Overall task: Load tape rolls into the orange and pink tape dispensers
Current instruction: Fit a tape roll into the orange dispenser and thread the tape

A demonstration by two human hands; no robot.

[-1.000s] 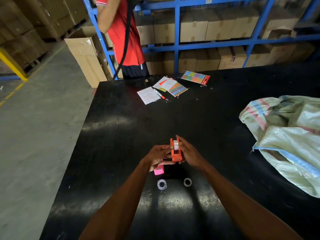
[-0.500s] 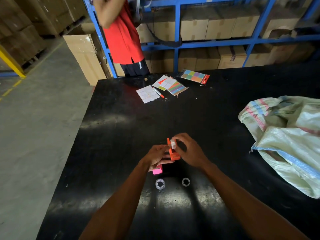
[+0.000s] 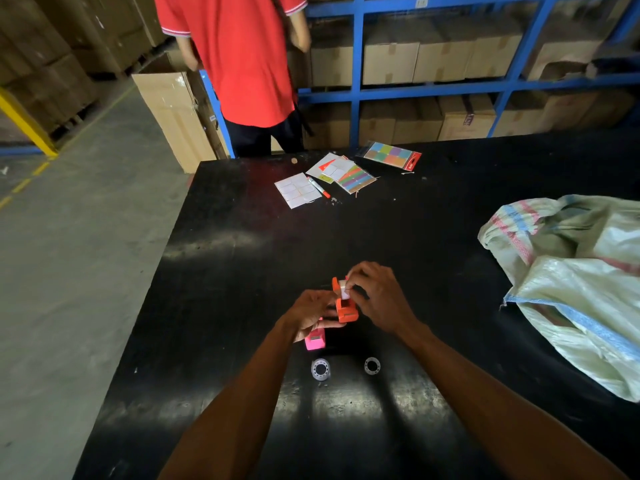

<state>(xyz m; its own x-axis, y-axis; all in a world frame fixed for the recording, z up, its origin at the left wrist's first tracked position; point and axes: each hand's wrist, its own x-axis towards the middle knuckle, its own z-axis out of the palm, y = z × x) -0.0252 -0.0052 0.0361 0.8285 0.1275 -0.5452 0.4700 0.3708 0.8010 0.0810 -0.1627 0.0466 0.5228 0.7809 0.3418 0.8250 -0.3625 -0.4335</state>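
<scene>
left hand [image 3: 311, 311] grip: orange dispenser [image 3: 344, 306] | right hand [image 3: 377, 296] grip: pinching its tape roll [image 3: 344, 289] | 2 rolls [image 3: 320, 369] on table [image 3: 225, 271]

Overall light: you are working in dim warehouse light; the floor [image 3: 69, 271] at left is the brightest area.
Glare: pale patches shine on the black table [image 3: 214, 244] at centre left and along the bottom centre, beside your forearms.
Shadows: the table's right and far parts fall almost to black; the shelves [image 3: 450, 86] at upper right are murky.
Blur: the person in red [image 3: 242, 57] at top is soft-edged.
Distortion: your wide lens bends the shelf rails and table edges toward the corners.
Sharpness: the hands at centre stay fairly crisp.
</scene>
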